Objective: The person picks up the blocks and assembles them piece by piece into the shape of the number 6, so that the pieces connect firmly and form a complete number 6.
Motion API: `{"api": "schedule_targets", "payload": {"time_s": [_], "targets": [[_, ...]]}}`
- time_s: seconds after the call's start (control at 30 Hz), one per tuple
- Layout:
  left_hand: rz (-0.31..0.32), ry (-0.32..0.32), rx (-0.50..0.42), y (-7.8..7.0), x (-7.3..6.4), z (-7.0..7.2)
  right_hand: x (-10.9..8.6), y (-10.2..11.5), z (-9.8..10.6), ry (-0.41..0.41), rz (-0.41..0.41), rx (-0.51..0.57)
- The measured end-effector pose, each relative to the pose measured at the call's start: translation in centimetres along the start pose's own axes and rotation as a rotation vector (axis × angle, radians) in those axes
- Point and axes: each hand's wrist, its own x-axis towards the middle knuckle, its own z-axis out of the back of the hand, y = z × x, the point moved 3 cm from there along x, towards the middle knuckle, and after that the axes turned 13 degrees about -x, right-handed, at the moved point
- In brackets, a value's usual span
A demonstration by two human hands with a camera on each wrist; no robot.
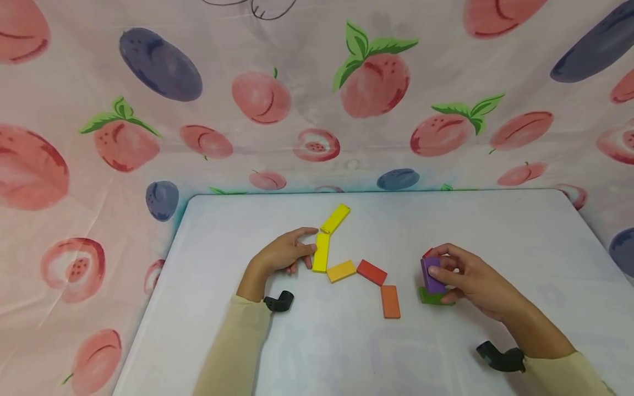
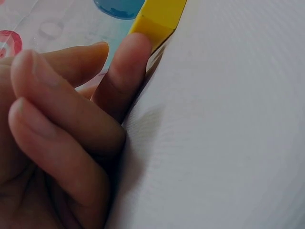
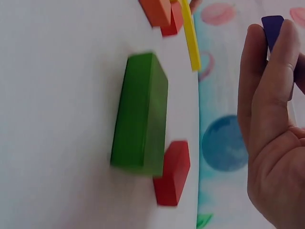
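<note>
My right hand [image 1: 475, 280] pinches a purple block [image 1: 430, 275] between thumb and fingers, raised over the table. Below it lies a green block [image 1: 430, 297], partly covered in the head view. A red block [image 3: 172, 174] lies just beyond the green one in the right wrist view. My left hand [image 1: 282, 250] rests beside a yellow block [image 1: 321, 256], one fingertip against its side. Its index finger reaches out to where that block meets a second yellow block [image 1: 337, 218], set at an angle to it.
From the yellow pair the bent row runs on through an amber block [image 1: 342, 271], a red block [image 1: 372, 272] and an orange block [image 1: 391, 302]. All lie on a white table [image 1: 317, 352]. A fruit-print cloth [image 1: 307, 49] hangs behind the table's far edge.
</note>
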Motion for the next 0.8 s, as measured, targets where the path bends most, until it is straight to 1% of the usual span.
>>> {"api": "schedule_targets", "payload": {"time_s": [0.13,0.3,0.4,0.57,0.63,0.8], "targets": [[-0.003,0.002,0.002,0.0,0.0,0.0,0.3,0.4,-1.0,0.026,0.009,0.01],[-0.008,0.005,-0.005,0.1,0.1,0.0,0.5,0.4,-2.1,0.051,0.018,0.036],[-0.002,0.007,-0.007,0.2,0.1,0.0,0.6,0.4,-2.6,0.068,0.04,0.03],[0.007,-0.001,-0.005,0.2,0.2,0.0,0.9,0.7,-3.5,0.075,0.031,-0.013],[0.009,-0.004,-0.004,0.2,0.2,0.0,1.0,0.8,-3.8,0.081,0.015,-0.021],[0.013,-0.003,-0.01,0.2,0.2,-0.1,1.0,1.1,-4.3,0.107,0.009,-0.017]]}}
